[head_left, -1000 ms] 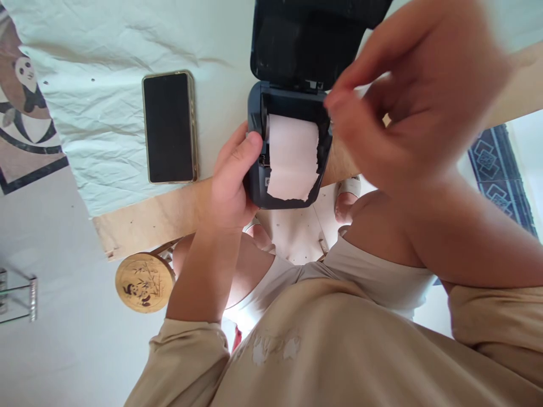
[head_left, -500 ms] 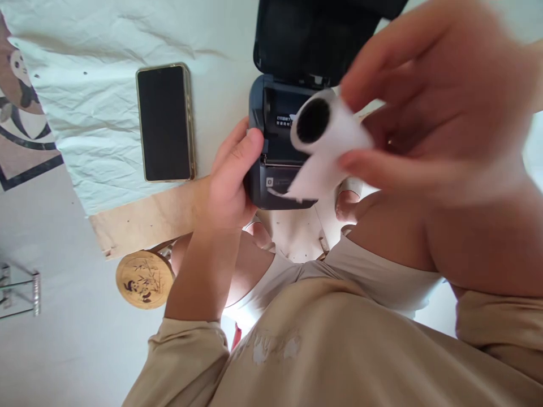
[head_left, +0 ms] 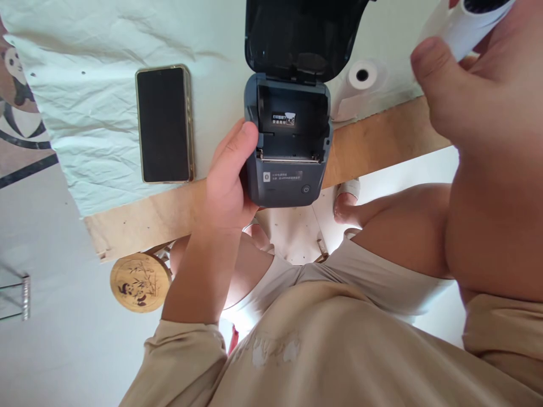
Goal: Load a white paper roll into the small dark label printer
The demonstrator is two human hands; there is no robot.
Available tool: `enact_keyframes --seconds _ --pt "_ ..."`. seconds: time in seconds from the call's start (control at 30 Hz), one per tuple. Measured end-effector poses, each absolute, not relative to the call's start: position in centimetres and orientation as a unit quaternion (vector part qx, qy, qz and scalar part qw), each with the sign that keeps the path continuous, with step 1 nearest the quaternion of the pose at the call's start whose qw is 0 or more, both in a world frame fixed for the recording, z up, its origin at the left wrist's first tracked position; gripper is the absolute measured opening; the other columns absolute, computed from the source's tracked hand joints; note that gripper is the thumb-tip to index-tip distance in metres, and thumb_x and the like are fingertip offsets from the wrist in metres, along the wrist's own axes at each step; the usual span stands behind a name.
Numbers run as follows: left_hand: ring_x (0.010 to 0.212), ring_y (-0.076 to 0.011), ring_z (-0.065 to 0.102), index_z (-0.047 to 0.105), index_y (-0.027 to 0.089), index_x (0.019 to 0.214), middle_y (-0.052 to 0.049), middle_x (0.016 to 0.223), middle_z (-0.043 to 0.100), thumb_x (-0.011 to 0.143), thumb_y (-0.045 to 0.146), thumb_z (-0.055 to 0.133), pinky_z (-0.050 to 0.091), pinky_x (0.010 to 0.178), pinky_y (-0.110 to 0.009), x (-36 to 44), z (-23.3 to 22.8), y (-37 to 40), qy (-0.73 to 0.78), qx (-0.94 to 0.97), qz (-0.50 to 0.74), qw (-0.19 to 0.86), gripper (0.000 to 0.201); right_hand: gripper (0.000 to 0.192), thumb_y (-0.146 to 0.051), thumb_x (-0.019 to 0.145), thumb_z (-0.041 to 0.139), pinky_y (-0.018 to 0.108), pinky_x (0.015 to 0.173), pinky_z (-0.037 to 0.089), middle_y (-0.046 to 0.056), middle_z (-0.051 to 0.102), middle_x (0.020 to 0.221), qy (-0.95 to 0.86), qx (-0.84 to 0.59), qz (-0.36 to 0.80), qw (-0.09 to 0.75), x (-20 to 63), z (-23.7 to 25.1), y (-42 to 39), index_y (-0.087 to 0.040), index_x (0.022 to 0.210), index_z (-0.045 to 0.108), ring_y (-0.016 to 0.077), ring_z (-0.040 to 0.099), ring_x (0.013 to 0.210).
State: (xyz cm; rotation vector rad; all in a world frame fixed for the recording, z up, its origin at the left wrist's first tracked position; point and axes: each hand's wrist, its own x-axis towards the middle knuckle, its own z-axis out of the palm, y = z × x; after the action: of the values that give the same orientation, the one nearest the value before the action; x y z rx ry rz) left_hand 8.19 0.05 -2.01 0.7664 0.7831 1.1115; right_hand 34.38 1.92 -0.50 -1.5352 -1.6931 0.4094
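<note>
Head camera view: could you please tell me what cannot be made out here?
- Paper roll in the right hand: cut off by the top edge.
- Printer lid: top cropped by the frame.
- Label text in the printer's bay: too small to read.
- Printer's left side: covered by the left hand.

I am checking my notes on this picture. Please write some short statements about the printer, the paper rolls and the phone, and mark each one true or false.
1. The printer has its lid open. True.
2. A paper roll sits inside the printer's bay. False: the bay is empty.
3. The left hand grips the printer's side. True.
4. The right hand is empty. False: it holds a paper roll near the top edge of the view.
5. The phone lies face up with a dark screen, left of the printer. True.
6. The second roll lies on the phone. False: it lies on the table, right of the printer.
</note>
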Motion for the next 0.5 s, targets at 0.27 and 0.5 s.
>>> enact_keyframes --seconds 0.27,0.5 --pt "0.083 -0.0211 0.069 0.07 0.02 0.093 -0.006 0.095 0.071 0.086 0.057 0.048 0.056 0.07 -0.034 7.9 -1.6 -0.1 0.35 0.346 0.486 0.722 0.043 0.054 -0.023 0.073 0.061 0.041 0.088 0.042 0.002 0.059 0.114 -0.693 -0.659 0.028 0.29 34.6 -0.4 2.8 -0.02 0.126 0.051 0.0199 0.055 0.099" --pt "0.098 -0.0238 0.069 0.068 0.023 0.088 -0.004 0.097 0.072 0.086 0.053 0.051 0.057 0.076 -0.036 8.1 -1.6 -0.1 0.358 0.363 0.49 0.707 0.035 0.045 -0.026 0.077 0.056 0.041 0.093 0.048 0.016 0.057 0.113 -0.778 -0.534 -0.013 0.332 29.2 -0.5 1.4 -0.008 0.118 0.057 0.0234 0.056 0.104"
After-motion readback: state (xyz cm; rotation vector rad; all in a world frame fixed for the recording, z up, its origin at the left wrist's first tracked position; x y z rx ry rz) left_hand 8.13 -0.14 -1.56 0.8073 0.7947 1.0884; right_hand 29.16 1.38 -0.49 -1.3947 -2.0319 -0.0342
